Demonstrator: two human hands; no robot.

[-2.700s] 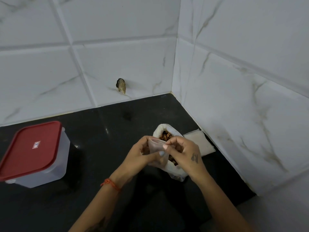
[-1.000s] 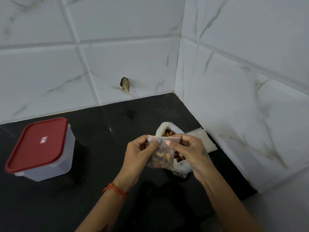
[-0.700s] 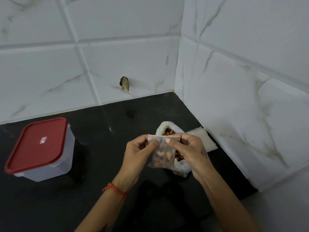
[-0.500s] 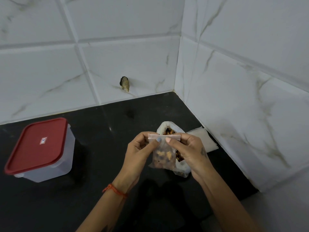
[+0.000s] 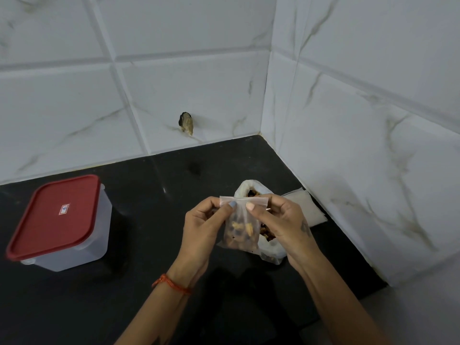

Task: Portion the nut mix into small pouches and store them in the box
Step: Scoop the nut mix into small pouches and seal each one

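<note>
Near the back right corner of the black desk (image 5: 74,307), two hands hold up a small clear pouch (image 5: 240,232) with nuts in it. The left hand (image 5: 199,232) pinches the top strip of the pouch near its left end, thumb in front and fingers curled behind. The right hand (image 5: 283,227) pinches the same strip near its right end, the same way. The pouch hangs in the air just in front of a big white bag of nut mix (image 5: 263,235), which sits on the desk close to the right wall. A flat white packet (image 5: 306,207) lies behind that bag, by the wall. The box (image 5: 62,222) with its red lid on sits well apart, near the left edge of the desk. The step now looks like closing the pouch. To do it well, keep the pouch upright so no nuts tip out. Line up the two sides of the strip, then press along it from one end to the other. Make sure no nut is caught in the strip. I cannot tell if the strip is shut all the way yet. The box lid must come off before the pouch can go in.
</note>
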